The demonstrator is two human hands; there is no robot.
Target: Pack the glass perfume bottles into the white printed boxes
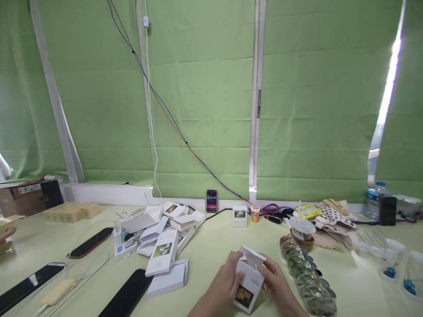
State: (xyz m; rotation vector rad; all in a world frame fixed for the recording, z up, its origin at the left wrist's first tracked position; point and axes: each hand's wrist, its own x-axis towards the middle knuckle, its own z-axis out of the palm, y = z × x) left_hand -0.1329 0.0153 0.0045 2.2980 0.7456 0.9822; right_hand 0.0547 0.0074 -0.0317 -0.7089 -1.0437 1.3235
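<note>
A small white carton [248, 286] with a dark picture of yellow flowers on its front is between my two hands, tilted, its top flaps raised. My left hand [228, 277] grips its left side, the thumb lying on the front panel. On the right edge, near the flap, are the fingers of my right hand [275, 278], curled round the card. What lies inside the carton cannot be made out. To the right runs a row of clear-wrapped packets with green contents [302, 275]. A similar white box [239, 216] stands upright farther back.
Left of my hands lies a heap of flat and folded white boxes [163, 251], with phones [127, 293], cables and a power strip [124, 246] beyond. A lidded cup [302, 229], cloths [333, 220] and clear plastic cups [393, 255] are on the right. Another person's hand [7, 235] shows at far left.
</note>
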